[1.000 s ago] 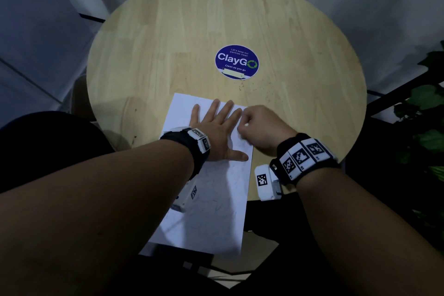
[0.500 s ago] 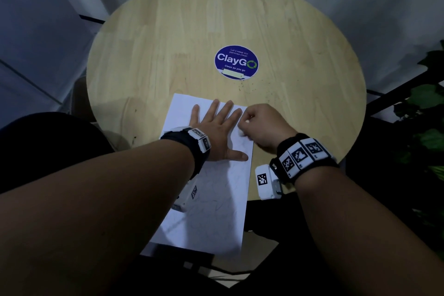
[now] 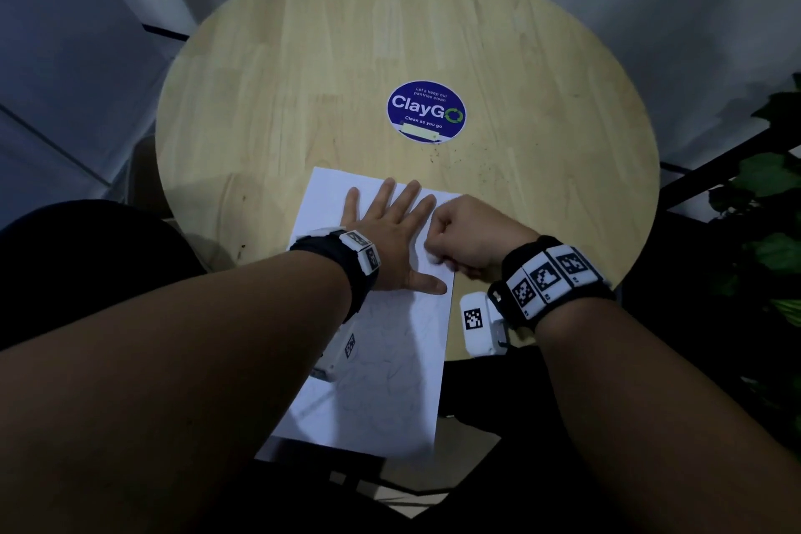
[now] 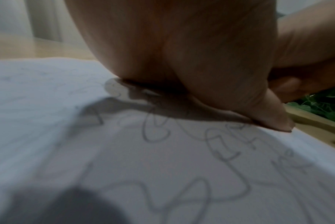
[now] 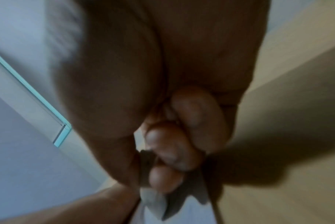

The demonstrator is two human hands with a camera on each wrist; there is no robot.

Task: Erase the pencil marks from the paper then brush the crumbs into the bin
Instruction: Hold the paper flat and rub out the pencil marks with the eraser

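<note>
Pressing flat, left hand (image 3: 392, 236) pins paper (image 3: 381, 382); only wrist view shows right hand (image 5: 168, 153) pinching eraser (image 5: 146, 160).

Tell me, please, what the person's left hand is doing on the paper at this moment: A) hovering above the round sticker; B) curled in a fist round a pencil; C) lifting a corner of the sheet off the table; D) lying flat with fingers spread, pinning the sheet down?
D: the left hand lies flat, fingers spread, on the paper.
</note>
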